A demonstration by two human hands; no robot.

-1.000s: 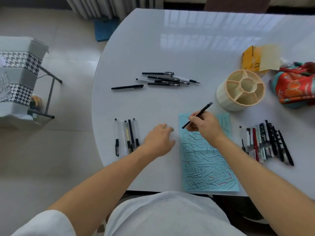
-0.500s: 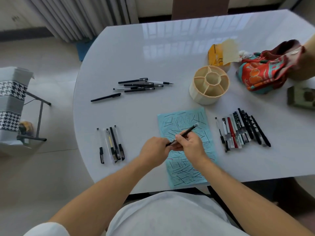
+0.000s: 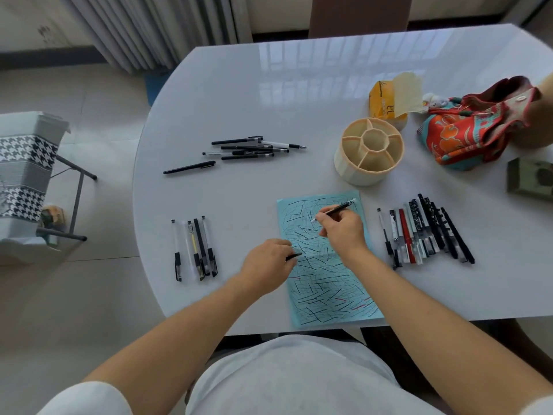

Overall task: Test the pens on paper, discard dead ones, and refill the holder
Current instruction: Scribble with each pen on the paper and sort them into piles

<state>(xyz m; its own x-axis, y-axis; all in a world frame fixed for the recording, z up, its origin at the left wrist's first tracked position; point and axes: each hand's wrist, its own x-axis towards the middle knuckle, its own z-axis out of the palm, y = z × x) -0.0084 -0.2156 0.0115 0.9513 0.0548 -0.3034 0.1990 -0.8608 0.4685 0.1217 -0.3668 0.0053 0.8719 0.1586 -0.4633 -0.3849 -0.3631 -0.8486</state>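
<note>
Our right hand pinches a slim black pen at centre frame, tip on the scribbled turquoise paper; our left hand pinches its black cap beside it; the round, ribbed cream plastic holder stands upper right, compartments bare; no writing is legible

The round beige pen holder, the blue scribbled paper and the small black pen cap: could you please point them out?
Round beige pen holder (image 3: 350, 167): head view, outer side wall.
Blue scribbled paper (image 3: 326, 292): head view, lower middle.
Small black pen cap (image 3: 294, 257): head view, its exposed end.
</note>
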